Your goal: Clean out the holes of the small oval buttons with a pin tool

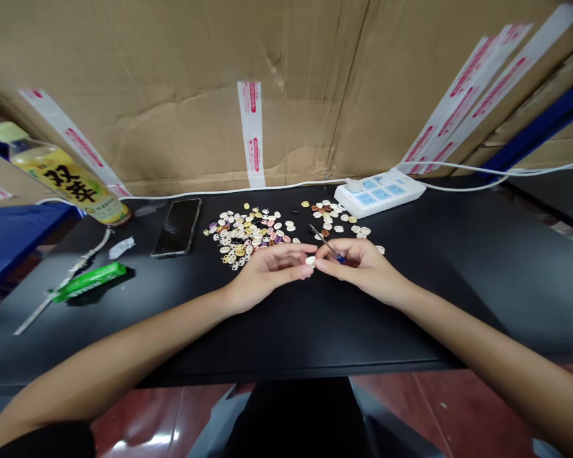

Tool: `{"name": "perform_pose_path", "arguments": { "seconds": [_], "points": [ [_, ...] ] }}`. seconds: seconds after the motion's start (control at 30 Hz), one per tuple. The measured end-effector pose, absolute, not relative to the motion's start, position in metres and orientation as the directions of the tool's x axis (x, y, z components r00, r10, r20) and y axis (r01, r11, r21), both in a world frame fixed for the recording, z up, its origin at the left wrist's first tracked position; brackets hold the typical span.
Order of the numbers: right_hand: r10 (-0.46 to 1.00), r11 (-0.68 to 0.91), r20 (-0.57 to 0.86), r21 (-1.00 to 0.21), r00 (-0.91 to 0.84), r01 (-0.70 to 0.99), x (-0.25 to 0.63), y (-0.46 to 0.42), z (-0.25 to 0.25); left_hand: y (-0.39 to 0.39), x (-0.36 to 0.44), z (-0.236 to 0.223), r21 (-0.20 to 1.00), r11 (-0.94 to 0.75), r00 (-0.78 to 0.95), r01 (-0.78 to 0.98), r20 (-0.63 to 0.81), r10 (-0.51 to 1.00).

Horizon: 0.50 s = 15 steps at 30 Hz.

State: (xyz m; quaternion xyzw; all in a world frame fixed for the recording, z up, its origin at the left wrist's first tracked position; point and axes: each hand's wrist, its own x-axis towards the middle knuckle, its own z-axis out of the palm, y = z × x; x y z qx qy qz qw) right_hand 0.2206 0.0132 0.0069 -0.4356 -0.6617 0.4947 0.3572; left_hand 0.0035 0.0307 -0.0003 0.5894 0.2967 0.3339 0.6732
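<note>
My left hand (pixel 267 270) and my right hand (pixel 358 264) meet at the middle of a black table (pixel 291 324). Both pinch a small white bead-like piece (pixel 310 260) between their fingertips. My right hand also grips a thin metal tool with a blue handle (pixel 325 243), its tip pointing up and to the left. Just behind the hands lies a heap of small white, yellow, brown and purple pieces (pixel 251 232). A smaller scatter of such pieces (pixel 334 216) lies to its right.
A black phone (pixel 177 226) lies left of the heap. A green wrapped packet (pixel 90 280) and a drink bottle (pixel 64 178) are at the far left. A white power strip (pixel 379 191) with cables sits at the back right. A cardboard wall (pixel 267 83) stands behind.
</note>
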Motion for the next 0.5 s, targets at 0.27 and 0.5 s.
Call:
{"name": "perform_pose_path", "arguments": {
  "seconds": [0.27, 0.5],
  "points": [
    [0.932, 0.153, 0.054, -0.955, -0.359, 0.253, 0.222, 0.008, 0.01, 0.032, 0.002, -0.007, 0.971, 0.182, 0.662, -0.153, -0.036, 0.749],
    [0.943, 0.239, 0.184, -0.954, -0.279, 0.18, 0.238, 0.007, 0.013, 0.034, 0.001, -0.006, 0.915, 0.341, 0.705, -0.216, -0.095, 0.702]
  ]
}}
